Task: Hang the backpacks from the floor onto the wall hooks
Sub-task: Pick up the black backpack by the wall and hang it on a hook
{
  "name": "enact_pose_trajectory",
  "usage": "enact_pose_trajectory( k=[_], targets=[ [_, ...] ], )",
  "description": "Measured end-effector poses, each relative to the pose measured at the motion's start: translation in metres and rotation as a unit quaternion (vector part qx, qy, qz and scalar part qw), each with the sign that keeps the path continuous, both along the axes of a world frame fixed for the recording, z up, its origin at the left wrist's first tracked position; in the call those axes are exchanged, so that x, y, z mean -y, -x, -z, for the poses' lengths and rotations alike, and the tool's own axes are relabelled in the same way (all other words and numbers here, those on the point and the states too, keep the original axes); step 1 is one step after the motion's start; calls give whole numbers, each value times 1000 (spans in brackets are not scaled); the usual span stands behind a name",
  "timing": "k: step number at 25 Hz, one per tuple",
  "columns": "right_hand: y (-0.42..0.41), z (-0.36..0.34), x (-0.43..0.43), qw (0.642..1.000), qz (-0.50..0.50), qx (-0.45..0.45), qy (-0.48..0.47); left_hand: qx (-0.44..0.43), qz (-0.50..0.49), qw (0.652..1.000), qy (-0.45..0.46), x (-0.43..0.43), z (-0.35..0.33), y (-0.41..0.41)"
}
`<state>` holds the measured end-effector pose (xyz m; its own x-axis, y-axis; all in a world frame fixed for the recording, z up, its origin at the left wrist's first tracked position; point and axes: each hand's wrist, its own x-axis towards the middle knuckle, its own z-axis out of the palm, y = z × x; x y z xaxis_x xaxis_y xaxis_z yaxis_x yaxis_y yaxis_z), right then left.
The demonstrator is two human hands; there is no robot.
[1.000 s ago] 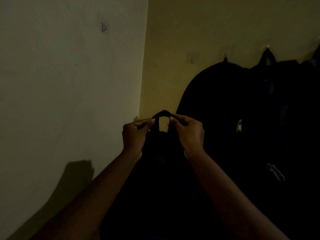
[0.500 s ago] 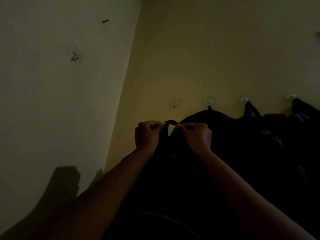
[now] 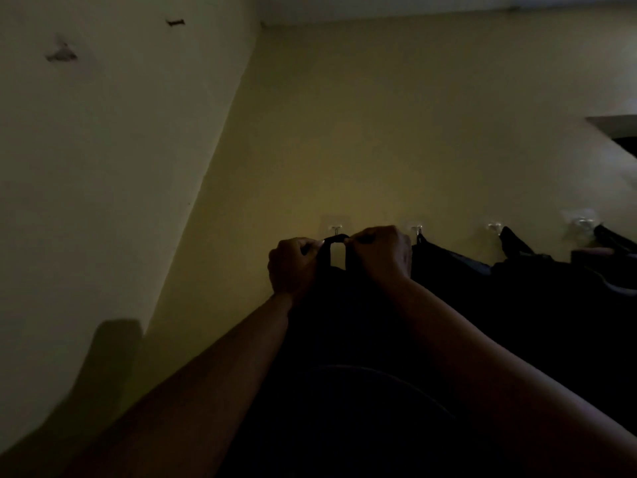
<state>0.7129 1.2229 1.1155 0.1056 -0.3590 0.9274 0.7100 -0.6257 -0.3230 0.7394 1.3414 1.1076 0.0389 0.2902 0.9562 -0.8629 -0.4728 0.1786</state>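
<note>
The room is dim. Both hands are raised to the yellow wall point(image 3: 379, 132), pinching the top loop point(image 3: 336, 239) of a black backpack point(image 3: 344, 339) that hangs down between the forearms. The left hand point(image 3: 293, 263) is clamped on the loop's left end, the right hand point(image 3: 381, 251) on its right end, so the strap stretches between them right at the leftmost hook point(image 3: 336, 230); whether it is over the hook, I cannot tell. Toward three o'clock, more dark backpacks point(image 3: 517, 270) hang from the neighbouring hooks point(image 3: 493, 226).
</note>
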Motion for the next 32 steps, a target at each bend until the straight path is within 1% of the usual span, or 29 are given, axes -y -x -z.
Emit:
enact_pose_trajectory(
  k=[3,6,8,12,15,19,23,25,27,29,32],
  targets=[
    [-4,-14,1,1000,-8,14,-7,21,12,1000,10,3,-13,-1],
    [-5,-27,2,1000,5,30,-3,33,9,999,3,4,-26,-3],
    [-6,-35,2,1000,10,20,-3,13,-17,1000,-8,2,-36,-8],
    [-14,-43,6,999,32,-21,-1,-58,-61,995,-46,-3,-49,-13],
    [-14,-37,8,999,30,-37,-10,-64,-68,995,-46,-4,-43,-13],
    [-8,-19,2,998,29,-50,24,-57,-54,995,-59,-5,-30,-10],
    [7,-2,3,992,43,-56,100,-117,-9,988,-96,-11,-21,8],
    [18,6,6,986,28,-75,144,-144,18,985,-95,-17,-14,18],
    [37,16,8,978,-7,-101,182,-171,81,979,-76,-21,-7,36],
    [55,30,10,972,-47,-122,194,-194,136,970,-62,-21,3,58],
    [79,52,14,967,-124,-154,158,-205,103,972,-46,-8,27,95]
  ],
)
